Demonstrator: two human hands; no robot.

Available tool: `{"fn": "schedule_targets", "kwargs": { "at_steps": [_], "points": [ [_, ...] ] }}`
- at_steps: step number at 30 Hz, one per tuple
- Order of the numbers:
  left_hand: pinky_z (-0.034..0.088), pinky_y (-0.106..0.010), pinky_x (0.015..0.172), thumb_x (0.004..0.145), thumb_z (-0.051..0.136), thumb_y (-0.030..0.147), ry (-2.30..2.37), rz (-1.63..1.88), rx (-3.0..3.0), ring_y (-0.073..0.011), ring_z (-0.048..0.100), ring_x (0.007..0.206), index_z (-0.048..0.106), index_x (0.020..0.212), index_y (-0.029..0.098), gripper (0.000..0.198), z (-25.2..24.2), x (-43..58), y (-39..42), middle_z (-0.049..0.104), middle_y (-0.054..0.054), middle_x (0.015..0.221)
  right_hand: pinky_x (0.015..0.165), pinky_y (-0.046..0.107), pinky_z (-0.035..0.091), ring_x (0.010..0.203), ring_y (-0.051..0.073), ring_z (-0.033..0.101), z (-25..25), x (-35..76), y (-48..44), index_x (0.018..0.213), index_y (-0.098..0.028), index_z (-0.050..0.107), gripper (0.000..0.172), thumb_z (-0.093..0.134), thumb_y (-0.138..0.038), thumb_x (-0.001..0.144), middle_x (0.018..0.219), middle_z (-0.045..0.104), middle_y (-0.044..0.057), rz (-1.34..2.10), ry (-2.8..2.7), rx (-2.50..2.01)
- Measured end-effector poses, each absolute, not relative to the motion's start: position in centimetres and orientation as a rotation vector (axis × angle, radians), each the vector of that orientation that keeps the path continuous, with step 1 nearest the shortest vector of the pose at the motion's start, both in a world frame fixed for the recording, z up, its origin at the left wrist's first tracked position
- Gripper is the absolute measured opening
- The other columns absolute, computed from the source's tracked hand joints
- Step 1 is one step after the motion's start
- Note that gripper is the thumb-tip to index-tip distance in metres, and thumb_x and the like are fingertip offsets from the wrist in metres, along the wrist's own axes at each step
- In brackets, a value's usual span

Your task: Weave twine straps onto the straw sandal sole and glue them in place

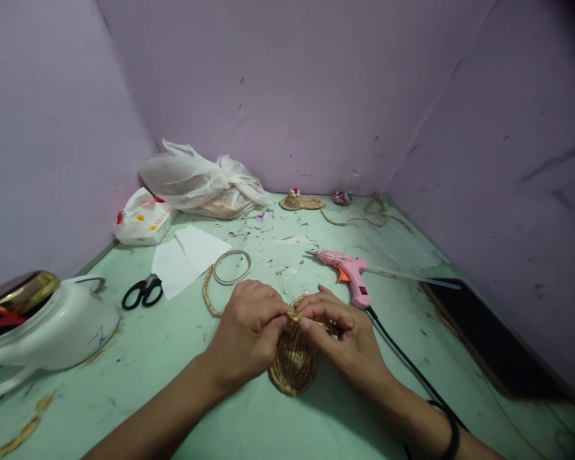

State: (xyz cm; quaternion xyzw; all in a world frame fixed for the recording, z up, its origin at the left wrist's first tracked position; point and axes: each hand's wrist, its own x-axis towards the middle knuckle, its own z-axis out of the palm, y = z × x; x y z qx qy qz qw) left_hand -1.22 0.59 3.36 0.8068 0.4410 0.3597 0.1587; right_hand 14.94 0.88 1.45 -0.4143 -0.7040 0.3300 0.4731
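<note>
A brown, oval woven straw sole (294,361) stands tilted up from the table between my two hands. Thumb and fingers of my left hand (252,326) are closed in a pinch on a braided straw cord (293,314) at the sole's upper edge. Opposite it, my right hand (342,332) grips the sole's top right edge and the cord, its fingers bent over them. More braid (207,297) loops out on the table behind my left hand. Where the cord meets the sole is partly covered by my fingers.
A pink glue gun (347,271) lies behind my right hand, its black cable running beside that arm. Black scissors (144,292), white paper (186,255), a ring (232,267), a white pot (71,326), a plastic bag (206,179), a small straw slipper (299,201) and a dark phone-like slab (489,345) lie around.
</note>
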Motion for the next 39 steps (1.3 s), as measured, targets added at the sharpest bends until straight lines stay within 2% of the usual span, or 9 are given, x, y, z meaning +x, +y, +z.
{"fn": "schedule_targets", "kwargs": {
  "at_steps": [4, 9, 14, 18, 23, 27, 32, 35, 39],
  "points": [
    [0.039, -0.036, 0.073, 0.072, 0.053, 0.011, 1.446, 0.963, 2.16, -0.0167, 0.054, 0.063, 0.066, 0.06, 0.016, 0.018, 3.2, -1.8, 1.1, 0.062, -0.003, 0.059, 0.102, 0.055, 0.021, 0.081, 0.02, 0.065, 1.3, 14.7, 0.7, 0.068, -0.022, 0.061, 0.007, 0.058, -0.017, 0.072, 0.082, 0.07, 0.002, 0.903, -1.669, -1.03],
    [0.041, -0.029, 0.062, 0.069, 0.057, 0.016, 1.512, 0.994, 1.84, -0.0159, 0.054, 0.059, 0.064, 0.053, 0.016, 0.018, 4.0, -2.2, 0.8, 0.061, -0.003, 0.056, 0.085, 0.041, 0.044, 0.1, 0.023, 0.057, 1.3, 14.9, 1.1, 0.07, -0.021, 0.064, 0.007, 0.058, -0.019, 0.073, 0.106, 0.062, 0.009, 0.867, -1.543, -1.092],
    [0.041, -0.024, 0.056, 0.067, 0.061, 0.021, 1.274, 1.041, 1.488, -0.0137, 0.053, 0.058, 0.066, 0.054, 0.015, 0.015, 4.5, -0.8, -0.3, 0.06, -0.003, 0.058, 0.063, 0.03, 0.045, 0.069, 0.017, 0.058, 1.5, 14.8, 1.2, 0.069, -0.02, 0.065, 0.008, 0.057, -0.02, 0.073, 0.071, 0.062, 0.003, 0.822, -1.588, -1.082],
    [0.041, -0.024, 0.057, 0.065, 0.063, 0.022, 1.261, 1.097, 1.364, -0.0133, 0.052, 0.057, 0.066, 0.052, 0.014, 0.016, 3.5, 0.1, -0.3, 0.059, -0.003, 0.056, 0.058, 0.029, 0.043, 0.063, 0.016, 0.055, 1.7, 14.7, 1.0, 0.067, -0.02, 0.065, 0.01, 0.057, -0.02, 0.073, 0.065, 0.062, 0.002, 0.838, -1.623, -1.111],
    [0.04, -0.024, 0.056, 0.063, 0.064, 0.023, 1.288, 1.114, 1.291, -0.0135, 0.05, 0.058, 0.064, 0.051, 0.014, 0.015, 2.8, 0.1, -0.1, 0.058, -0.002, 0.056, 0.062, 0.031, 0.044, 0.061, 0.016, 0.056, 1.9, 14.7, 0.9, 0.067, -0.02, 0.065, 0.01, 0.058, -0.019, 0.073, 0.063, 0.062, 0.001, 0.798, -1.685, -1.071],
    [0.039, -0.024, 0.055, 0.063, 0.064, 0.024, 1.295, 1.122, 1.244, -0.0126, 0.047, 0.056, 0.061, 0.05, 0.014, 0.016, 2.8, 0.2, -0.2, 0.056, -0.001, 0.054, 0.076, 0.04, 0.044, 0.061, 0.015, 0.057, 1.7, 14.6, 0.8, 0.068, -0.022, 0.064, 0.01, 0.057, -0.018, 0.074, 0.063, 0.063, 0.0, 0.727, -1.736, -1.051],
    [0.037, -0.024, 0.054, 0.064, 0.063, 0.025, 1.332, 1.15, 1.241, -0.012, 0.045, 0.055, 0.06, 0.05, 0.014, 0.019, 2.5, 0.3, -0.4, 0.053, 0.0, 0.052, 0.097, 0.051, 0.027, 0.066, 0.015, 0.061, 1.1, 14.8, 0.6, 0.075, -0.024, 0.064, 0.01, 0.058, -0.015, 0.075, 0.068, 0.066, -0.001, 0.538, -1.832, -0.973],
    [0.037, -0.023, 0.054, 0.065, 0.062, 0.026, 1.347, 1.151, 1.254, -0.0115, 0.044, 0.053, 0.059, 0.048, 0.014, 0.02, 2.4, 0.3, -0.6, 0.052, 0.0, 0.05, 0.1, 0.052, 0.023, 0.065, 0.014, 0.062, 1.2, 15.1, 0.7, 0.078, -0.024, 0.064, 0.011, 0.059, -0.015, 0.075, 0.069, 0.065, -0.002, 0.512, -1.887, -0.908],
    [0.037, -0.023, 0.053, 0.065, 0.062, 0.023, 1.352, 1.144, 1.309, -0.0119, 0.046, 0.054, 0.06, 0.049, 0.014, 0.018, 2.5, 0.3, -0.6, 0.054, 0.0, 0.052, 0.099, 0.051, 0.024, 0.06, 0.013, 0.059, 1.6, 15.2, 0.7, 0.068, -0.022, 0.06, 0.01, 0.058, -0.015, 0.075, 0.063, 0.063, -0.003, 0.565, -1.879, -0.932]
  ]
}}
